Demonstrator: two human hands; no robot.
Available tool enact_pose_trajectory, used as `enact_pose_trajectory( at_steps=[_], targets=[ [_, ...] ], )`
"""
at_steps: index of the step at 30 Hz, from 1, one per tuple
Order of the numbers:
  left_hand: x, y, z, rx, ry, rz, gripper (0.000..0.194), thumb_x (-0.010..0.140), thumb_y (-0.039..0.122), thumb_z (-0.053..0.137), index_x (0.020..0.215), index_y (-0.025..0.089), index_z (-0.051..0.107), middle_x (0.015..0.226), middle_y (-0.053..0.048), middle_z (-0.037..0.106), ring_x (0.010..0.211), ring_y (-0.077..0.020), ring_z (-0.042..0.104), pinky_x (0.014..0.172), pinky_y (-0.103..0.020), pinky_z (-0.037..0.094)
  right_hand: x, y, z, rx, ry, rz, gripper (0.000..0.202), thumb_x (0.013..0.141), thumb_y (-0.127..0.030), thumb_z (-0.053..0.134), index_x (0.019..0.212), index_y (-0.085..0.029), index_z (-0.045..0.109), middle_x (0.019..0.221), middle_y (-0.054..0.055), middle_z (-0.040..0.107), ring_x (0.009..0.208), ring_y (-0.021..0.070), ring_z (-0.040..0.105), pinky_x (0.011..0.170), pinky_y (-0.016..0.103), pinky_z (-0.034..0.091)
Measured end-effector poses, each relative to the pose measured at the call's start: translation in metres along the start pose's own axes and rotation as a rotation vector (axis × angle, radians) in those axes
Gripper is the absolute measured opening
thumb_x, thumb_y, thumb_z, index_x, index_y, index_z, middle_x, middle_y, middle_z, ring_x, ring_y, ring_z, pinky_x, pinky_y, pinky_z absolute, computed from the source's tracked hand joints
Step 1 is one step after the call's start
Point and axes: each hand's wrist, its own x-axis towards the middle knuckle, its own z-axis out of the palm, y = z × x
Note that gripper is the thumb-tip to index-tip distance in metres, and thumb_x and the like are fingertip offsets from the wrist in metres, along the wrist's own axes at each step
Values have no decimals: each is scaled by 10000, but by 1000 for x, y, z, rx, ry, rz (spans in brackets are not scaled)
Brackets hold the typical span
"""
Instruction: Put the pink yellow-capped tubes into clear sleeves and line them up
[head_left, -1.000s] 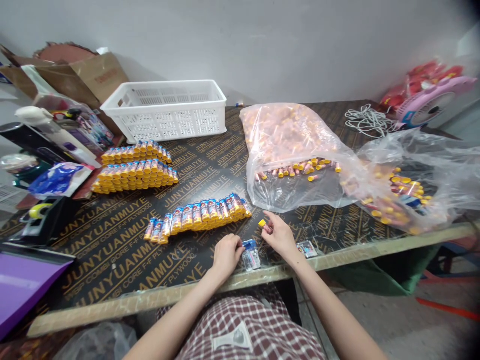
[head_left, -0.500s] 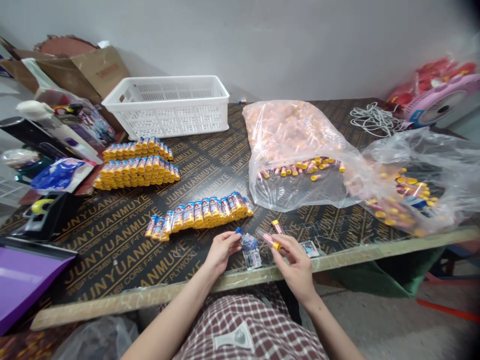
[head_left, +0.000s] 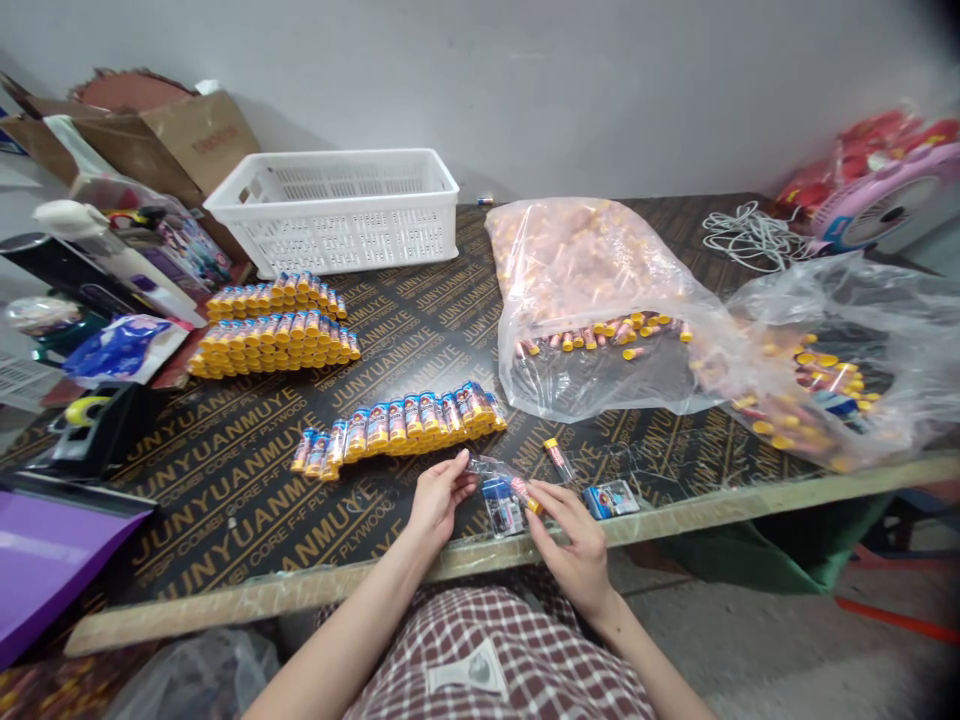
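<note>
My right hand (head_left: pixel 574 545) grips a small clear tube (head_left: pixel 523 490) with a yellow cap and pink contents, pointing toward my left hand. My left hand (head_left: pixel 442 495) has its fingers pinched at the tube's far clear end; what is between the fingertips is too small to make out. Blue printed labels (head_left: pixel 504 515) lie on the table between both hands, partly under the tube. Another yellow-capped tube (head_left: pixel 556 458) rests just beyond my right hand. More blue labels (head_left: pixel 613 500) lie near the table edge to its right.
Blue-labelled tubes stand in a row (head_left: pixel 405 422), with stacked ones (head_left: pixel 277 340) behind. A clear bag of tubes (head_left: pixel 592 270) and a second bag (head_left: pixel 832 390) lie right. At the back are a white basket (head_left: pixel 337 235), a white cable (head_left: pixel 754 238) and a pink fan (head_left: pixel 885 205).
My right hand has moved left and slightly down with the tube, bringing it to my left hand. The blue piece at my left fingertips no longer shows there.
</note>
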Motion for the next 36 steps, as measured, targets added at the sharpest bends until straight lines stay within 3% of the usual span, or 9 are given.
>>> enact_pose_trajectory(
  at_steps=[4,10,13,17,21,27,36],
  targets=[
    [-5,-3,4,25,-97,103,337,593,379,777,748,106,653,681,-32,672,590,-96,611,615,-217,511,-1,3,4,66,-100,80,375,833,-108,532,1172,-259,587,1099,71,603,1019,190,581,899,350,483],
    [-12,2,10,29,-227,75,387,545,260,820,847,117,624,724,-31,685,627,-119,630,664,-260,519,-5,11,8,158,-149,152,354,854,-110,463,1136,-273,601,1012,61,563,936,171,582,805,320,514],
    [-18,5,11,83,-310,28,400,533,255,825,853,104,638,774,-58,694,651,-132,635,672,-268,513,-4,14,10,143,-142,176,483,809,-100,493,1253,-291,496,1052,61,529,912,170,576,796,330,523],
    [-28,5,12,201,-410,-32,352,619,384,761,772,81,668,707,-70,678,614,-134,617,657,-275,502,3,15,10,150,-131,130,762,707,-70,532,1385,-312,282,1331,78,369,1092,216,519,936,405,470],
    [-35,3,13,263,-458,-46,365,630,408,748,782,83,682,686,-58,666,581,-121,594,618,-260,491,8,14,9,295,-252,93,882,623,-42,517,1411,-289,207,1464,70,214,1245,258,417,1018,438,409],
    [-38,2,14,269,-441,-81,341,582,389,783,699,95,655,628,-26,639,538,-102,576,547,-217,454,5,13,10,384,-322,90,868,593,-27,504,1391,-252,246,1356,85,407,1243,248,434,1054,426,370],
    [-42,2,16,263,-418,-76,389,541,414,796,707,96,647,621,-29,638,527,-102,569,546,-227,459,4,12,14,421,-243,83,840,598,-59,501,1383,-225,251,1345,106,431,1216,246,468,1012,407,420]
  ],
)
